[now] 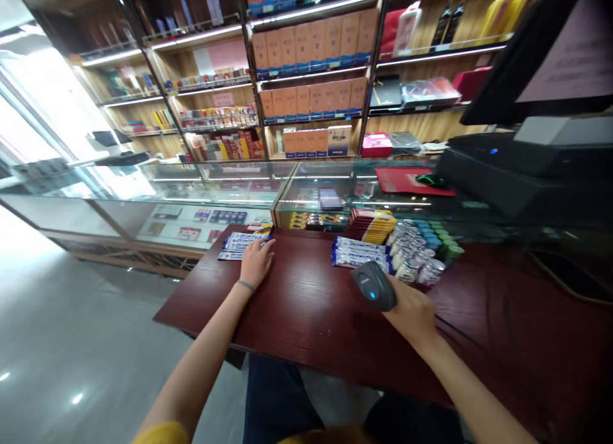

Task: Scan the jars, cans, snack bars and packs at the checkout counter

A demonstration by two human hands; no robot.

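My right hand [414,313] is wrapped around a dark handheld barcode scanner [373,287] with a small blue light, held above the table. A cable trails from it to the right. On the left, my left hand [257,262] lies at the right end of a small group of blue-and-white wrapped sticks [234,243], fingers loosely stretched out; whether it presses on them is hard to see. A second row of blue-and-white sticks [359,252] lies just beyond the scanner. Beside that row stand several silver-topped small containers [416,246].
The dark red table [306,303] meets a glass display counter [215,176]. Red-and-yellow packs [371,225] and green-topped containers [445,239] stand near the glass. A monitor [541,67] rises at right, with a phone-like dark slab [575,275] below. Stocked shelves [311,73] line the wall.
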